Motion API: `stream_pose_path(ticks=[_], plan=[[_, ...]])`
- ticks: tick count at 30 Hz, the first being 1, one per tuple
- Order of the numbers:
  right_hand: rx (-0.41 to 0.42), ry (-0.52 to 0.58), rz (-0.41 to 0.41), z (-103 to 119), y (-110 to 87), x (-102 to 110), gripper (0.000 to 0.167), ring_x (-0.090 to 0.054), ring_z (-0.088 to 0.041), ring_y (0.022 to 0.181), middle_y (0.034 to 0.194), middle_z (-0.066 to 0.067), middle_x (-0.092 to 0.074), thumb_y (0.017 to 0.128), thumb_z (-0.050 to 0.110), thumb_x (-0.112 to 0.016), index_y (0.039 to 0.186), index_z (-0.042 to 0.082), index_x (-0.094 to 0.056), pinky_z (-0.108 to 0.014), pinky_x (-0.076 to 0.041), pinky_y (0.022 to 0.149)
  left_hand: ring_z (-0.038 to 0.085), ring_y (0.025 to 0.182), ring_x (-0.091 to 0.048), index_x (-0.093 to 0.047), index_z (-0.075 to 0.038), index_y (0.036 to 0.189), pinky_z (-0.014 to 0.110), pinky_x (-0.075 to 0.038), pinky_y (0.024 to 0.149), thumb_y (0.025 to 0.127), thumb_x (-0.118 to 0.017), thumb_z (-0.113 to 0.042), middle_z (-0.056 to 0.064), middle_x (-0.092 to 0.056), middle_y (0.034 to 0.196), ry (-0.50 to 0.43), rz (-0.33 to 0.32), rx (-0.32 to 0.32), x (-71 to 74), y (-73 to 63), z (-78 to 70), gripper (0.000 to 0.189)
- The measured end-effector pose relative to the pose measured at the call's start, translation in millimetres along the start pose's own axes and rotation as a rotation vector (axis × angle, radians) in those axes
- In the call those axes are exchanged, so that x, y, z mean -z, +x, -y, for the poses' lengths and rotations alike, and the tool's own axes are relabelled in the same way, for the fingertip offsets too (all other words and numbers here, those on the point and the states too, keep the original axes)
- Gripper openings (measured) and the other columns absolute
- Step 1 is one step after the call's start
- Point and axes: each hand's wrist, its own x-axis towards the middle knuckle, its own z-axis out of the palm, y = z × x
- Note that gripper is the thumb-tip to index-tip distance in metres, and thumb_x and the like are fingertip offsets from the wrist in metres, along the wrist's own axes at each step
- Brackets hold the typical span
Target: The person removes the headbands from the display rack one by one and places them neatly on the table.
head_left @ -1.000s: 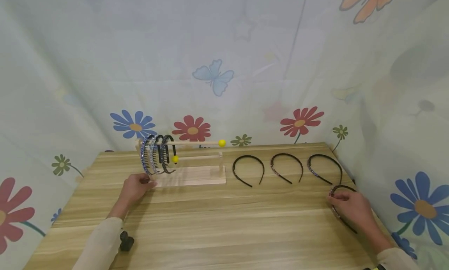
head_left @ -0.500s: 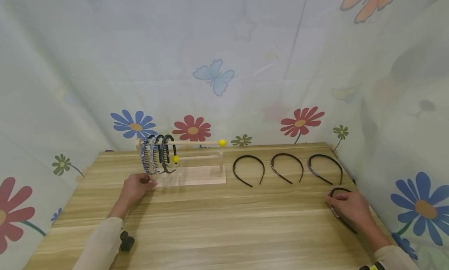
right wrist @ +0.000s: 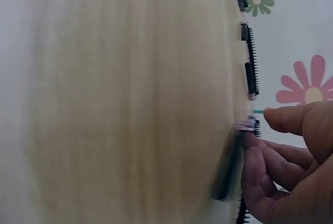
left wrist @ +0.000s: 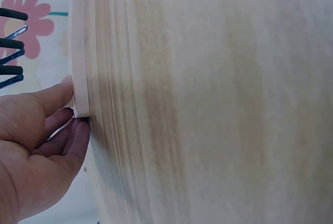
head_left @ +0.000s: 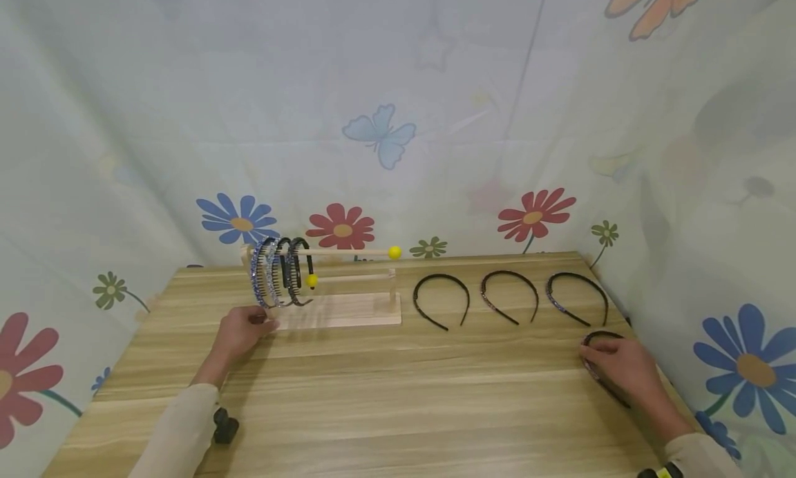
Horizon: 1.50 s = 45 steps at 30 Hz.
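My left hand [head_left: 242, 329] is at the left front corner of a wooden headband stand [head_left: 357, 311]. In the left wrist view its thumb and fingers pinch the end of the pale base board [left wrist: 79, 52]. Several glittery toothed headbands [head_left: 256, 278] hang at the left of the stand's upper rods. Over at the right table edge, my right hand [head_left: 624, 374] grips a black headband [head_left: 602, 333] with small shiny stones, partly covered by the fingers. That headband looks blurred in the right wrist view [right wrist: 229, 166].
Three more black headbands lie in a row on the wooden table: one beside the stand [head_left: 441, 276], one in the middle [head_left: 506, 272], one farther right [head_left: 572, 274]. Yellow balls [head_left: 394, 253] cap the rods. A flower-printed curtain [head_left: 435, 153] surrounds the table.
The headband in my right hand has shifted slightly, its lower end rising a little. My left hand stays at the stand's corner.
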Motion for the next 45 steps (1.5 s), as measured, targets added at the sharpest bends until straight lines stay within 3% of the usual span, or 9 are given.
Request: stream_pose_path(ticks=[4,8,14,18,21,31,45], plan=[[0.021,-0.031,0.0,6.3,0.6,12.1,0.053,-0.066,-0.047,0.104,0.114,-0.026,-0.072,0.1,0.045,-0.063,0.118,-0.004,-0.072,-0.054,-0.054,0.081,0.034,0.094,-0.071,-0.073,0.005,0.109,0.049,-0.057,0.081,0.094,-0.075,-0.021,0.025,-0.074,0.109,-0.002,-0.004,-0.012,0.1,0.2,0.7,0.03],[0.093,-0.016,-0.084,24.1,1.0,21.2,0.053,-0.068,-0.045,0.1,0.11,-0.026,-0.073,0.1,0.043,-0.063,0.118,-0.005,-0.072,-0.052,-0.055,0.077,0.032,0.093,-0.071,-0.073,0.005,0.109,0.048,-0.057,0.08,0.094,-0.075,-0.021,0.024,-0.074,0.108,0.0,-0.007,-0.018,0.7,0.2,0.1,0.031],[0.246,0.07,-0.195,68.6,2.6,21.3,0.047,-0.07,-0.039,0.097,0.108,-0.019,-0.075,0.099,0.04,-0.067,0.124,0.0,-0.071,-0.036,-0.056,0.07,0.033,0.094,-0.071,-0.072,0.007,0.11,0.049,-0.057,0.081,0.094,-0.076,-0.021,0.025,-0.074,0.108,-0.006,-0.006,-0.014,1.4,-2.2,-2.5,0.032],[0.344,0.146,-0.264,98.5,6.0,8.5,0.037,-0.072,-0.03,0.092,0.104,-0.013,-0.078,0.096,0.033,-0.073,0.121,0.005,-0.074,-0.02,-0.053,0.068,0.032,0.093,-0.07,-0.072,0.007,0.109,0.049,-0.057,0.081,0.094,-0.076,-0.021,0.025,-0.073,0.108,-0.007,0.001,-0.009,1.3,-3.1,-2.6,0.032],[0.41,0.192,-0.282,118.2,11.4,-2.5,0.032,-0.071,-0.022,0.086,0.099,-0.008,-0.078,0.095,0.032,-0.074,0.116,0.007,-0.076,-0.015,-0.052,0.07,0.031,0.092,-0.07,-0.072,0.006,0.109,0.048,-0.057,0.08,0.094,-0.075,-0.021,0.025,-0.073,0.108,-0.002,0.002,-0.008,1.5,-2.2,-2.0,0.031],[0.524,0.291,-0.192,180.3,25.1,-31.5,0.033,-0.07,-0.019,0.091,0.107,-0.005,-0.077,0.096,0.034,-0.074,0.118,0.01,-0.076,-0.03,-0.058,0.077,0.032,0.091,-0.07,-0.073,0.005,0.106,0.048,-0.057,0.08,0.093,-0.076,-0.021,0.024,-0.074,0.106,0.004,-0.009,-0.016,1.5,-0.5,-0.6,0.03],[0.662,0.491,-0.075,269.5,26.0,-74.7,0.029,-0.07,-0.014,0.084,0.103,0.002,-0.077,0.095,0.032,-0.075,0.117,0.015,-0.076,-0.028,-0.058,0.073,0.033,0.092,-0.07,-0.074,0.005,0.104,0.048,-0.057,0.081,0.093,-0.076,-0.021,0.024,-0.074,0.106,0.008,-0.016,-0.002,1.1,-1.2,-2.6,0.027]])
